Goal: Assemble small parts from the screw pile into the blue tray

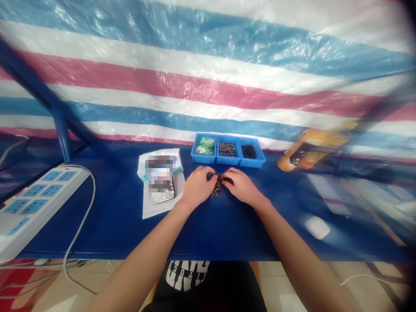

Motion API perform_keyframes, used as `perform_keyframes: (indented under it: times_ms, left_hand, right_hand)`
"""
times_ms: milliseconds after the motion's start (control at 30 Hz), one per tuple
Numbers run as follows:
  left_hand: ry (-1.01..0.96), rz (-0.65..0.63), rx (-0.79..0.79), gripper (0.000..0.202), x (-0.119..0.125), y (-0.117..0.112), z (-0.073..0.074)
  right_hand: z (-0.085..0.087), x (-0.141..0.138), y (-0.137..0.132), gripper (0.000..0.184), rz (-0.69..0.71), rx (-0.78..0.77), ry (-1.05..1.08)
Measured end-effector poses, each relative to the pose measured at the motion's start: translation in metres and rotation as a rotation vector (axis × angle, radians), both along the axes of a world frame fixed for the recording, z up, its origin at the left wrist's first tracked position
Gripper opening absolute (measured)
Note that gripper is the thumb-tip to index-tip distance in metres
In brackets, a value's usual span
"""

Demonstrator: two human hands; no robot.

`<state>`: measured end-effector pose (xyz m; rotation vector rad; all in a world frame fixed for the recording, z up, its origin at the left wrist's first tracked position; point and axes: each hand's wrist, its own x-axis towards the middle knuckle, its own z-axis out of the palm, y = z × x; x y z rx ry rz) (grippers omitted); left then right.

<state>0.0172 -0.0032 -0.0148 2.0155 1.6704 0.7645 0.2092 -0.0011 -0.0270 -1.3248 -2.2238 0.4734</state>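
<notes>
Both my hands rest on the blue table (107, 216), close together near its middle. My left hand (197, 185) has its fingers curled in a pinch over a small pile of dark screws (216, 189). The fingers of my right hand (239, 185) are pinched too, and its fingertips meet the left hand's just above the pile. What the fingertips hold is too small to name. Just behind the hands stand three joined blue bins (228, 151): the left one holds green packets, the middle one metal screws, the right one small black parts.
A white paper with a packet on it (160, 182) lies left of my hands. A white power strip (34, 197) with its cable sits at far left. An orange bottle (313, 149) lies at right, a white oval object (317, 227) near the front edge. A striped tarp hangs behind.
</notes>
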Motion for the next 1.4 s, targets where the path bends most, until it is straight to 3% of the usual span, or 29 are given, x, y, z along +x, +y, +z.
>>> perform_keyframes:
  times_ms: [333, 500, 733, 867, 1267, 1400]
  left_hand:
    - [-0.034, -0.009, 0.030, 0.017, 0.000, -0.001, 0.000]
    - [-0.034, -0.009, 0.029, 0.018, 0.000, -0.002, 0.000]
    - [-0.033, -0.008, 0.036, 0.018, 0.000, -0.003, -0.001]
    - [-0.034, -0.011, 0.044, 0.020, 0.000, -0.002, -0.002]
    - [-0.043, -0.012, 0.080, 0.018, 0.001, -0.003, 0.000]
    - [-0.105, -0.056, 0.148, 0.016, 0.003, -0.003, 0.005]
  right_hand:
    - [0.009, 0.009, -0.001, 0.017, 0.029, -0.044, 0.008]
    - [0.005, 0.007, -0.002, 0.039, -0.013, -0.022, -0.023]
    - [0.006, 0.009, -0.001, 0.013, -0.018, -0.034, -0.015]
    - [0.009, 0.014, 0.001, 0.009, 0.002, -0.072, 0.030]
    - [0.007, 0.017, 0.003, 0.016, -0.019, -0.040, 0.039]
    - [0.012, 0.010, -0.003, 0.036, -0.127, -0.056, 0.117]
